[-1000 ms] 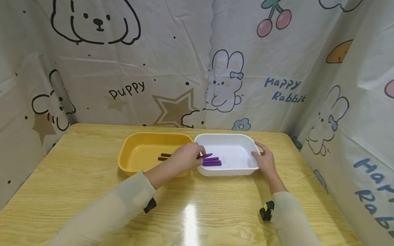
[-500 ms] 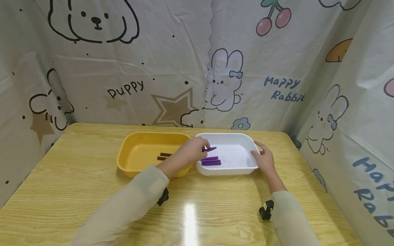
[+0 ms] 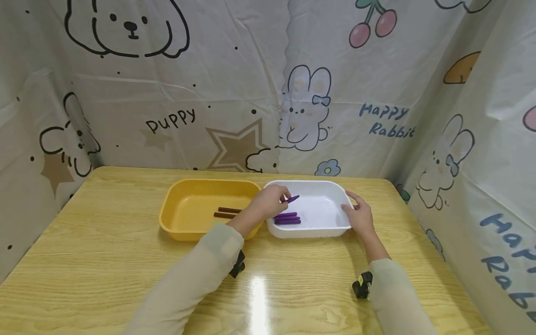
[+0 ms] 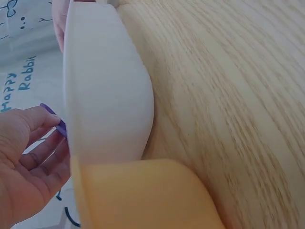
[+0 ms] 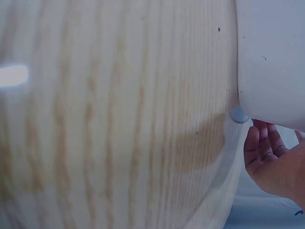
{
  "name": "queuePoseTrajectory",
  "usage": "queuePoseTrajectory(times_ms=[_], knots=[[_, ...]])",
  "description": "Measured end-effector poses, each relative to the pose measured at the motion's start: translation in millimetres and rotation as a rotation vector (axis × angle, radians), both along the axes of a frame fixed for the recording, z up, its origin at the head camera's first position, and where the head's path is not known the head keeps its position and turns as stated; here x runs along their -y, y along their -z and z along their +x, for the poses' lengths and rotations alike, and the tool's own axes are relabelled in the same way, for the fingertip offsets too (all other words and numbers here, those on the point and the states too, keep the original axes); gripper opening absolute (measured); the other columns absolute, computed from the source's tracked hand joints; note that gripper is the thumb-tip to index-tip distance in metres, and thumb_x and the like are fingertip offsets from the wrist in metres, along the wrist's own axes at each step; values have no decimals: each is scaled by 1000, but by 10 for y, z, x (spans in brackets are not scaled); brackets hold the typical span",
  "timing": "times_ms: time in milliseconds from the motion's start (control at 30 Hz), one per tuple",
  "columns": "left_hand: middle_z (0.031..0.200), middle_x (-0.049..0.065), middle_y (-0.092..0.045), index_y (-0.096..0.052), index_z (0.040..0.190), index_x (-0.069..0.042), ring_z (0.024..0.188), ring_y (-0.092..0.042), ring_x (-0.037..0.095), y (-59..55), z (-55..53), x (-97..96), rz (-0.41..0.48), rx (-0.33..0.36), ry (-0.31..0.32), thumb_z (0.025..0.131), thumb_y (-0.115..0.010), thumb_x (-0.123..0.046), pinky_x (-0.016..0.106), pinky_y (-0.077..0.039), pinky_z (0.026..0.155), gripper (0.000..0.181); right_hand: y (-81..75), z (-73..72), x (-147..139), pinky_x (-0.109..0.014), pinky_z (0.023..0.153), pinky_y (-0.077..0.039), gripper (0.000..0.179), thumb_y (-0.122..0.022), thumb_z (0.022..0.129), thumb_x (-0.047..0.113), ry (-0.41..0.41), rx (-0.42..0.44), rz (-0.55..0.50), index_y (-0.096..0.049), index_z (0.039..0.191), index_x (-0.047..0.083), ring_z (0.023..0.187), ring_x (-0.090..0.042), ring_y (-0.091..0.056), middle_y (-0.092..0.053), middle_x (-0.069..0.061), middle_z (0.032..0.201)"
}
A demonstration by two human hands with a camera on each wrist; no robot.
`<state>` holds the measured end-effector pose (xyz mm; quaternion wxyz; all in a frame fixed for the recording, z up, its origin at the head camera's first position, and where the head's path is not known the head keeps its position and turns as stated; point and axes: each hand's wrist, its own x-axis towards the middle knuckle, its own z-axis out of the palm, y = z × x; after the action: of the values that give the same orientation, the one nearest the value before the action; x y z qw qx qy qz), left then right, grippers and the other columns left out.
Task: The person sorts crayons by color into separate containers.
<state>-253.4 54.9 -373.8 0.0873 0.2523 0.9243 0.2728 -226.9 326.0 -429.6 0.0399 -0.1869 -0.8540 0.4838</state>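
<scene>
Over the left part of a white tray (image 3: 322, 233), my left hand (image 3: 268, 204) pinches a slim purple crayon (image 3: 294, 198) between thumb and fingers, its tapered end tilted up to the right. In the left wrist view this crayon (image 4: 49, 109) shows beside the tray's rim. Several more purple crayons (image 3: 289, 222) lie side by side on the tray floor, below the left hand. My right hand (image 3: 362, 218) holds the tray's right end, thumb on the rim. The right wrist view shows the curled fingers (image 5: 265, 143) at the tray's outer wall.
A yellow tray (image 3: 170, 228) stands against the white one on its left, with brown crayons (image 3: 227, 210) in it, partly hidden by my left forearm. Both trays sit on a wooden table (image 3: 305, 279) near its back edge, before a printed curtain (image 3: 176, 93).
My left hand has moved right and slightly up with the purple crayon, farther over the white tray. The right hand stays at the tray's end.
</scene>
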Motion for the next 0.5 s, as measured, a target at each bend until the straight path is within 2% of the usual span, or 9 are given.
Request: queuePoseTrajectory(times_ms=[267,367,500], knots=[[97,8,-64,-64,110,-7,85,-54,18,114,-49,-95,-19,-9,-22,90,-57,-11,29,-50,81,22,-17,11,8,-46,94,-49,51,-48,97,19,1,6,4,-34,146,23,118,-36,-50,-41,-21,140],[99,7,-64,-64,113,-7,86,-55,18,141,-59,-128,-61,-12,-35,92,-55,-11,29,-51,84,23,-34,12,13,-46,93,-50,51,-48,97,19,2,6,3,-34,145,23,117,-36,-51,-42,-22,138],[103,5,-64,-64,112,-10,88,-55,16,163,-55,-171,-159,-23,-30,92,-55,-13,30,-50,86,22,-43,16,12,-45,93,-50,51,-48,97,18,10,10,-4,-34,145,22,118,-36,-51,-42,-22,138]])
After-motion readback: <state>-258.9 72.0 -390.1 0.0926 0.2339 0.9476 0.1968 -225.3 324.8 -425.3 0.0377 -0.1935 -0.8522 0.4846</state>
